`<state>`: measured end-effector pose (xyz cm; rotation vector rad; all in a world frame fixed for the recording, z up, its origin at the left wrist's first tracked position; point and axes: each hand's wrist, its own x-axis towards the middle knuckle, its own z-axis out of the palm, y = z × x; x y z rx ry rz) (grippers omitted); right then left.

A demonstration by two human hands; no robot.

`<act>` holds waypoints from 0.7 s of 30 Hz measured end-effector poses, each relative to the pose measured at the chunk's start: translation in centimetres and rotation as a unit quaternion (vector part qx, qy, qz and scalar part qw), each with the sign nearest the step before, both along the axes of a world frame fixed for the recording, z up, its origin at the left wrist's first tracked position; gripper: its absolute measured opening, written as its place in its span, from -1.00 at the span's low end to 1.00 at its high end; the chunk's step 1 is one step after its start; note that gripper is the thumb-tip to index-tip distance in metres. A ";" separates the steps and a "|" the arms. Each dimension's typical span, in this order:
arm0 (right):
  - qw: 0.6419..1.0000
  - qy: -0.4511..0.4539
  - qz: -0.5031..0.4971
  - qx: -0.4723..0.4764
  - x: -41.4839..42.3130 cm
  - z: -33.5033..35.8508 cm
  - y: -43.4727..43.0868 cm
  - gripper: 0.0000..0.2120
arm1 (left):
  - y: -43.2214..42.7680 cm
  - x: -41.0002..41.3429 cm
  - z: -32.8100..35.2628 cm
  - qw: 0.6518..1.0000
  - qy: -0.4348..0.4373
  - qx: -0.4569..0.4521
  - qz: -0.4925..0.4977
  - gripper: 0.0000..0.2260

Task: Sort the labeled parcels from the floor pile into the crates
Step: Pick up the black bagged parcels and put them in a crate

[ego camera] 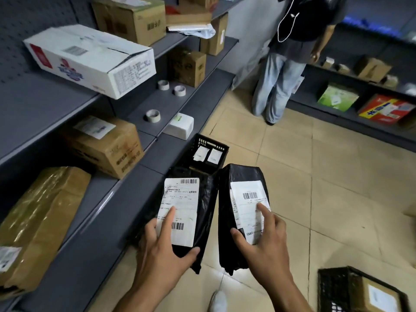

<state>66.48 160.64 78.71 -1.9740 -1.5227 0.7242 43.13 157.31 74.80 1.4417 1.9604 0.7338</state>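
Note:
I hold two black plastic-wrapped parcels side by side over the tiled floor, each with a white shipping label facing up. My left hand (161,246) grips the left parcel (203,210) from below, its index finger lying on the label. My right hand (263,239) grips the right parcel (243,176), index finger pointing at its label. Just beyond them a black crate (210,140) stands on the floor with two small white packets inside. A second black crate (333,289) at the bottom right holds a brown labeled box.
Grey shelving (56,104) on the left carries cardboard boxes, a white carton, tape rolls and a white foam block. A person (290,52) stands at the far shelf on the right, which holds more boxes. My white shoe (218,300) shows below.

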 end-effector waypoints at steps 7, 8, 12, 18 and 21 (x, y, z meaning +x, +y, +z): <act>0.996 0.024 0.081 -0.012 5.3 -0.8 12.4 -0.12 | 8.9 5.3 0.1 0.997 -0.026 -0.031 0.070 0.00; 0.995 0.030 0.092 -0.013 5.5 -1.0 13.9 -0.12 | 9.6 5.5 0.1 0.996 -0.036 -0.028 0.083 -0.02; 0.993 0.042 0.113 -0.014 5.2 -1.5 20.2 -0.18 | 13.3 4.8 -0.4 0.989 -0.060 -0.024 0.132 -0.07; 0.995 0.014 0.094 0.002 5.9 -1.9 29.4 -0.18 | 22.1 2.0 -2.3 0.976 -0.069 -0.037 0.202 -0.04; 0.994 -0.003 0.106 0.012 6.1 -1.9 33.2 -0.18 | 26.8 1.5 -2.3 0.980 -0.054 -0.021 0.191 -0.02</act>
